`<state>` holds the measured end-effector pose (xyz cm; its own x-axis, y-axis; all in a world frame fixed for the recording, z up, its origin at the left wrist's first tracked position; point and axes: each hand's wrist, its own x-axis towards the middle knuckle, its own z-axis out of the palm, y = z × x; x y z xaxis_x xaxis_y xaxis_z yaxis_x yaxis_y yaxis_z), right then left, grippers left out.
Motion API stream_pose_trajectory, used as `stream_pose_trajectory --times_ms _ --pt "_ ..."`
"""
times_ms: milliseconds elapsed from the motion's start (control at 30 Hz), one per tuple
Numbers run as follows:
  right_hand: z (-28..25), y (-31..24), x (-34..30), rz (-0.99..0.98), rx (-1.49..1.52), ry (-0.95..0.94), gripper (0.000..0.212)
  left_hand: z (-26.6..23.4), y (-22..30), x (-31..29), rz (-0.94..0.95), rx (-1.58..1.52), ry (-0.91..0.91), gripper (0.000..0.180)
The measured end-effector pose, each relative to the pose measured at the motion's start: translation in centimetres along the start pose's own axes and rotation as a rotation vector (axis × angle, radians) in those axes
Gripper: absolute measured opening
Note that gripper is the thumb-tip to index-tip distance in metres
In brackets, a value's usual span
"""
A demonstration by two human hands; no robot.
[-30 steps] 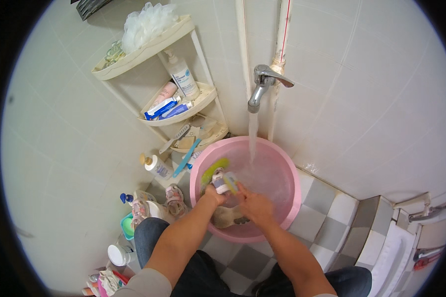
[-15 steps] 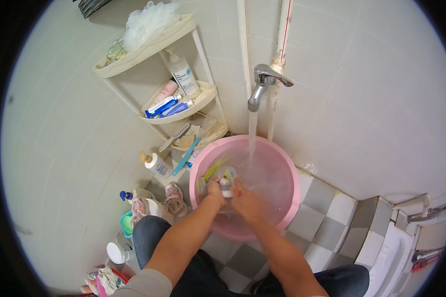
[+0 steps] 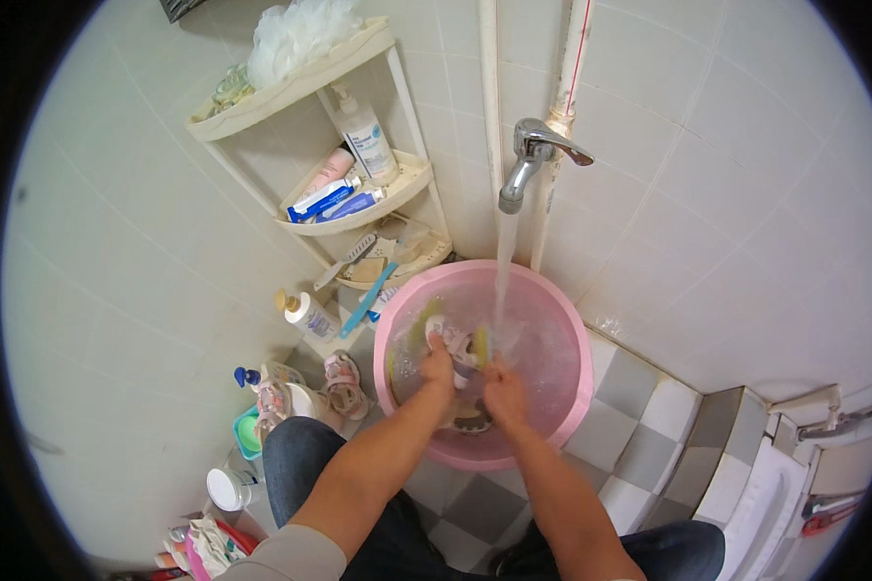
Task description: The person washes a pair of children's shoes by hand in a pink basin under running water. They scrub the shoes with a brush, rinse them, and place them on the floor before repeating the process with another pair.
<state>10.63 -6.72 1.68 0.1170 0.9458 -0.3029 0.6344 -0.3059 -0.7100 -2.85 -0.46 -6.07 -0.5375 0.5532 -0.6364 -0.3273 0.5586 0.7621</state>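
A small white-and-purple shoe [image 3: 462, 372] is gripped in my left hand [image 3: 438, 365], its fingers closed round it over the pink basin [image 3: 579, 402]. Close by on the right, my right hand [image 3: 505, 391] is closed on a small brush [image 3: 482, 343] with yellow bristles, held up against the shoe's side. Cloudy water fills the basin. Below my hands another shoe [image 3: 471, 417] lies partly under water. A yellow-green thing [image 3: 424, 320], blurred, lies in the water beyond my left hand.
Water runs from the chrome tap [image 3: 528, 167] into the basin's far side. A cream corner shelf [image 3: 412, 179] with bottles and tubes stands behind at left. A pump bottle [image 3: 310, 316], a blue-handled brush [image 3: 368, 302] and pink sandals [image 3: 343, 385] are left of the basin.
My hands have moved apart slightly. The right one has shifted right and down with the brush, and the shoe in the left has turned. Another shoe now shows below them.
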Motion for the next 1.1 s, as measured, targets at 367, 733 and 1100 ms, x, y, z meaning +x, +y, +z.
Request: stream_pose_trajectory --times_ms 367,733,1100 --pt "-1.3 -1.6 1.9 -0.026 -0.084 -0.075 0.045 -0.4 0.6 -3.6 0.201 0.042 -0.248 0.064" --pt "-1.8 -0.7 3.3 0.198 0.679 -0.108 0.051 -2.4 2.2 -4.5 -0.179 -0.269 -0.657 0.061" --pt "2.9 4.3 5.5 0.034 0.416 0.25 0.071 -1.1 2.7 -4.6 0.739 0.49 -0.192 0.033"
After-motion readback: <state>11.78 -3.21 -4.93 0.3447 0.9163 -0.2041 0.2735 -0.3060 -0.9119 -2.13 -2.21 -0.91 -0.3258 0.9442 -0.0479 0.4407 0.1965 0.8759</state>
